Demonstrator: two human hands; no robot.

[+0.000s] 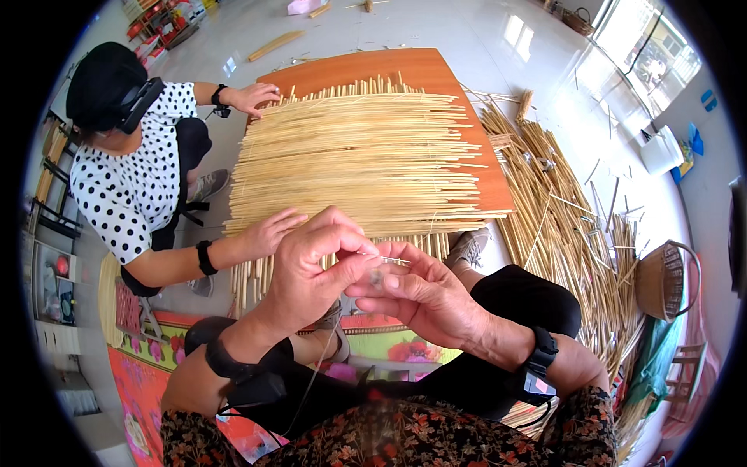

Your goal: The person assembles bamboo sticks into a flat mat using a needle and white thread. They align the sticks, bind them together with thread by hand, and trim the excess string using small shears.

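Note:
Above my lap, both hands meet fingertip to fingertip. My left hand (315, 261) is closed in a pinch on a thin pale thread (320, 359), whose tail hangs toward my lap. My right hand (436, 300) is also pinched; a thin light strand shows between its fingertips and the left ones. Whether a needle is there is too small to tell. Just beyond my hands, a mat of straw-coloured stalks (354, 156) lies side by side on an orange-brown board (405, 66). Its near stalk ends poke out below my hands.
At the left, a person in a polka-dot top (128, 187) rests both hands on the mat's left edge. Loose stalks (564, 226) are heaped along the right. A wicker basket (660, 282) and a white bucket (661, 152) stand farther right. A flowered cloth (148, 389) lies at lower left.

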